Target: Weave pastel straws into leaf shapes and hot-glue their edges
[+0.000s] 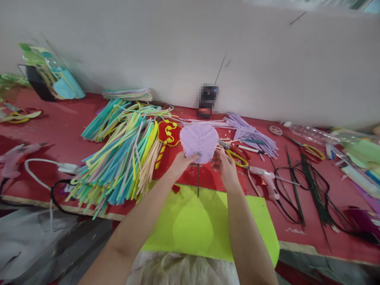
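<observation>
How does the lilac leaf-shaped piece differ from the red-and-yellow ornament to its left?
The lilac piece is all pale lilac; the ornament is red and yellow. The lilac piece has a thin dark stem; the ornament, a thicker striped handle. The left hand holds the lilac piece; the ornament lies unheld. Both have a broad head.

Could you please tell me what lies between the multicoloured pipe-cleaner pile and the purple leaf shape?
In the head view, a yellow-trimmed red ornament lies between the multicoloured pile and the purple leaf shape, which the left hand holds.
</observation>
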`<action>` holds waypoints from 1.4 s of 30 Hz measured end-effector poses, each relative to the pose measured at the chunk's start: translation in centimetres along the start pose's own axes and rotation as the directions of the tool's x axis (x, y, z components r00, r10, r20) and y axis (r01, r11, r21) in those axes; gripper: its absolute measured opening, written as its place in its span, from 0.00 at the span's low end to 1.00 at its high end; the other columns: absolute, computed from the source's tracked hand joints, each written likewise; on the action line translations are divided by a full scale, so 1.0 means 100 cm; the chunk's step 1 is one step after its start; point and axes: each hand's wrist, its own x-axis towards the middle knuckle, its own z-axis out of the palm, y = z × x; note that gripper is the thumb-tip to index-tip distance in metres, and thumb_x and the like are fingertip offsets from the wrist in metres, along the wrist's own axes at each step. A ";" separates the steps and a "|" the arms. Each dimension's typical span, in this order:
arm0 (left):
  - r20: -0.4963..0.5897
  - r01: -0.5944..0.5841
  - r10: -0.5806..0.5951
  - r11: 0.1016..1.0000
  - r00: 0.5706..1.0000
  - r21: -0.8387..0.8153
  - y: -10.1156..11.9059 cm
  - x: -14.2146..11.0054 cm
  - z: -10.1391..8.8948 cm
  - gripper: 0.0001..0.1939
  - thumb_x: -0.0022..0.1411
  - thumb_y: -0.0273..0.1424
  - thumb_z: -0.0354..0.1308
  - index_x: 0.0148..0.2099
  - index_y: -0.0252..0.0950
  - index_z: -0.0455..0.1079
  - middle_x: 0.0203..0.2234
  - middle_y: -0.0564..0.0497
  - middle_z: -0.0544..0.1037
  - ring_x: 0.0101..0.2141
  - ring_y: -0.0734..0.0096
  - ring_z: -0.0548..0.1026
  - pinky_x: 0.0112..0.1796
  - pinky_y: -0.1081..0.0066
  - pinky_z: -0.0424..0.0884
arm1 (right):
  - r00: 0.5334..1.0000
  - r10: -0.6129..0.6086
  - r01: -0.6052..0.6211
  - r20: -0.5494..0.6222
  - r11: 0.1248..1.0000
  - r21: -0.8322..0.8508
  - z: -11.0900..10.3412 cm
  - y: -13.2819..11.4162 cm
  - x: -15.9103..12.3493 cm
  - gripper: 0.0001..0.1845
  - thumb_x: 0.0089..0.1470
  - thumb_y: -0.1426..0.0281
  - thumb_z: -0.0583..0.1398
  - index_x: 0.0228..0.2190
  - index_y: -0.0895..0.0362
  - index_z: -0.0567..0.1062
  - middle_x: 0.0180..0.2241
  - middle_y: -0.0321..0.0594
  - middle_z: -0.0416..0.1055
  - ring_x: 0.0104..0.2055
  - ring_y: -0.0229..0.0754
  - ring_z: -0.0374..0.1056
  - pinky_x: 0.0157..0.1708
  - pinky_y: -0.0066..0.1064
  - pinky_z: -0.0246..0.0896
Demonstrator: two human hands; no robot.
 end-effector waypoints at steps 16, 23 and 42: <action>0.172 0.129 -0.136 0.990 0.976 0.054 -0.006 0.005 -0.004 0.22 0.48 0.48 0.66 0.35 0.34 0.76 0.33 0.40 0.81 0.34 0.60 0.80 0.41 0.63 0.75 | 0.971 -0.080 0.132 -0.227 0.965 0.225 -0.004 0.005 0.010 0.19 0.42 0.56 0.65 0.34 0.55 0.73 0.32 0.35 0.70 0.27 0.32 0.61 0.22 0.24 0.58; 0.342 0.177 -0.235 0.965 0.910 0.191 -0.007 -0.002 -0.004 0.19 0.46 0.39 0.70 0.37 0.32 0.75 0.35 0.38 0.81 0.31 0.64 0.80 0.34 0.66 0.76 | 0.954 -0.108 0.156 -0.278 0.975 0.158 -0.009 0.005 0.015 0.21 0.44 0.53 0.63 0.35 0.55 0.71 0.33 0.38 0.71 0.28 0.34 0.62 0.23 0.25 0.58; 0.155 -0.323 0.285 0.882 0.946 0.344 -0.005 0.003 0.002 0.07 0.49 0.34 0.65 0.31 0.38 0.79 0.30 0.49 0.82 0.33 0.64 0.79 0.41 0.67 0.72 | 0.929 -0.368 0.363 0.037 0.888 -0.281 0.008 0.011 -0.002 0.11 0.48 0.60 0.62 0.26 0.55 0.78 0.30 0.39 0.76 0.34 0.41 0.69 0.38 0.34 0.64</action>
